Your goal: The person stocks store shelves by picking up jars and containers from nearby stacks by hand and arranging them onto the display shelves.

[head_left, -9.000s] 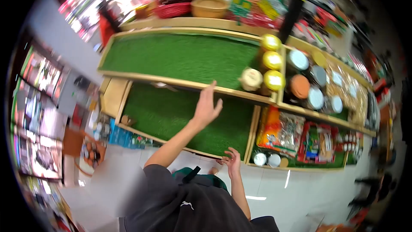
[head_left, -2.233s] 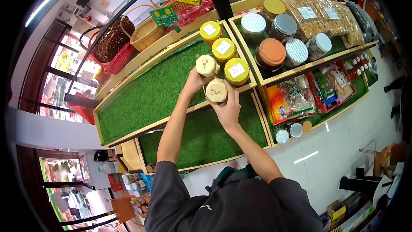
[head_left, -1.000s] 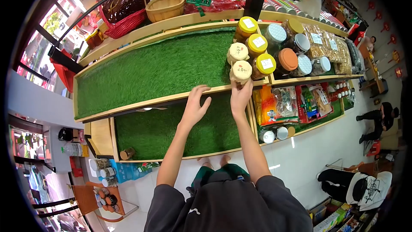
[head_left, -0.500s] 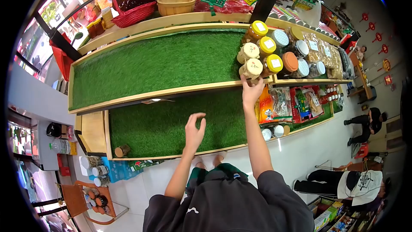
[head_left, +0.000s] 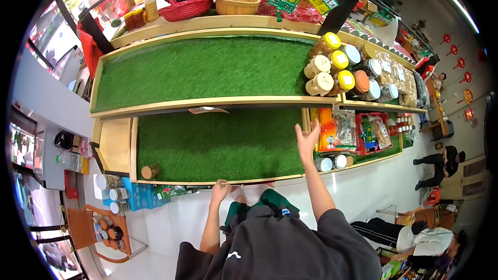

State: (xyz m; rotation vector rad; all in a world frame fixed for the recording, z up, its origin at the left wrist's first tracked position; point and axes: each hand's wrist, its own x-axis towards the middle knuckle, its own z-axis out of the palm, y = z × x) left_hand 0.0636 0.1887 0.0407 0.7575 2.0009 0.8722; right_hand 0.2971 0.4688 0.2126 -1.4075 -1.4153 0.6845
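My right hand (head_left: 307,140) hovers over the right end of the lower green shelf (head_left: 223,145), empty, thumb and fingers apart. Above and beyond it, two jars with cream paper covers (head_left: 319,84) stand at the right end of the upper green shelf (head_left: 207,67). Several yellow-lidded jars (head_left: 339,60) are packed against them. My left hand (head_left: 220,191) is down at the lower shelf's front wooden edge, its fingers curled together with nothing visible in them. I cannot tell whether it touches the edge. A small brown-topped jar (head_left: 151,171) lies in the lower shelf's left front corner.
Bagged goods (head_left: 345,129) and white-lidded jars (head_left: 340,162) fill the lower right compartment. Baskets (head_left: 237,1) line the top ledge. More jars (head_left: 119,194) stand on a blue box at left, near a brown chair (head_left: 106,231) holding jars. Two people (head_left: 441,166) are at the right.
My right hand has left the cream-covered jar and drawn back toward me over the lower shelf. My left hand has dropped to the front edge and its fingers have curled. The view has shifted slightly.
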